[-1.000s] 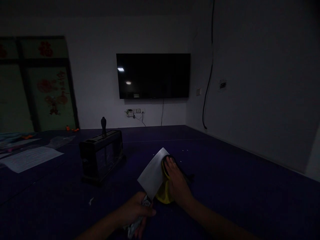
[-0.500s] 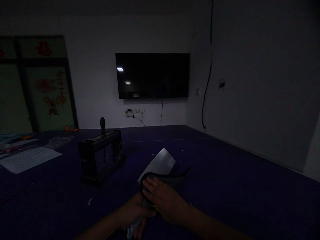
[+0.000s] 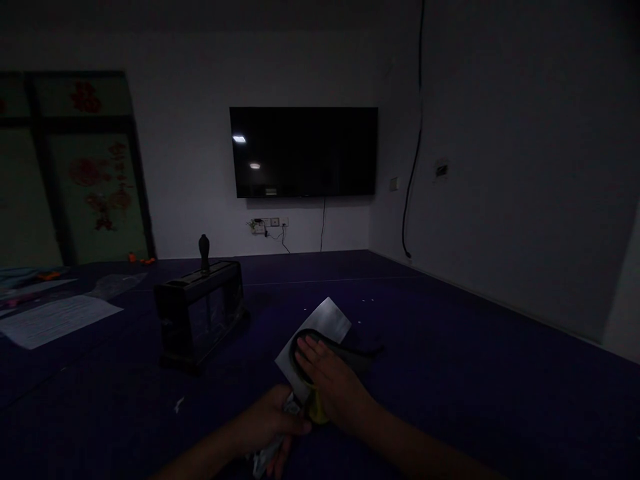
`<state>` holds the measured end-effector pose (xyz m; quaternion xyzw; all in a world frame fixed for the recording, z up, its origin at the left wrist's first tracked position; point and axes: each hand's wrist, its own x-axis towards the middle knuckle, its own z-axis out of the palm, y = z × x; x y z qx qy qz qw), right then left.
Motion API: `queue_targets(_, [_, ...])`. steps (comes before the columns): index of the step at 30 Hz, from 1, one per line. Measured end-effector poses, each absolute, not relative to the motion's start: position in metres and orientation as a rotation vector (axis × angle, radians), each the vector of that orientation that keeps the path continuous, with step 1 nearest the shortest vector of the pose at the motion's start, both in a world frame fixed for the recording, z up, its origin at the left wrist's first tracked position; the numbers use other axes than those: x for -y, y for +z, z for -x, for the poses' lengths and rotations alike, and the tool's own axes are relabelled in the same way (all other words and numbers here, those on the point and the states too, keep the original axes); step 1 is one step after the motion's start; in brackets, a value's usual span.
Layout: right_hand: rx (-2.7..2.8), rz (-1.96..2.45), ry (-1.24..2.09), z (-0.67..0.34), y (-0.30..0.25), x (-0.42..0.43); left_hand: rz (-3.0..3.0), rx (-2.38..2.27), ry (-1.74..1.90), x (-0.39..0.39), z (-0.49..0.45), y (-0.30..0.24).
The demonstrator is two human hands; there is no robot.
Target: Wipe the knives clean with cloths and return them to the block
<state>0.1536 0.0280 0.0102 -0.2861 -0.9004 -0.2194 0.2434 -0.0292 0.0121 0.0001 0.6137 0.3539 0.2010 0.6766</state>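
My left hand (image 3: 273, 420), low in the middle, is closed around the handle end of a cleaver, with crinkled, silvery wrapping (image 3: 267, 457) showing below the fingers. Its broad, shiny blade (image 3: 327, 319) points up and away over the floor. My right hand (image 3: 330, 380) presses a dark grey cloth with a black edge (image 3: 355, 359) on the blade, fingers stretched together over it. A yellow patch (image 3: 317, 408) shows under this hand; whether it belongs to the cloth I cannot tell. The cloth hides part of the blade.
On the dark blue floor, a black knife block with see-through sides (image 3: 200, 310) stands to the left, one dark handle (image 3: 204, 252) rising from it. Printed paper (image 3: 60, 320) lies farther left. White scraps (image 3: 179, 405) are scattered about. A television (image 3: 305, 152) hangs on the far wall.
My right hand and the cloth have slid slightly up and to the right along the blade. More of the lower blade and the yellow patch now show. My left hand stays put.
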Motion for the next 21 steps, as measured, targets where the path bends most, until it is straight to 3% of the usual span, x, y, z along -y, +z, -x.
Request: queue_targets(21, [2.672, 0.638, -0.425, -0.151, 0.019, -0.018, -1.365, -0.812, 0.505, -0.011, 0.023, -0.001])
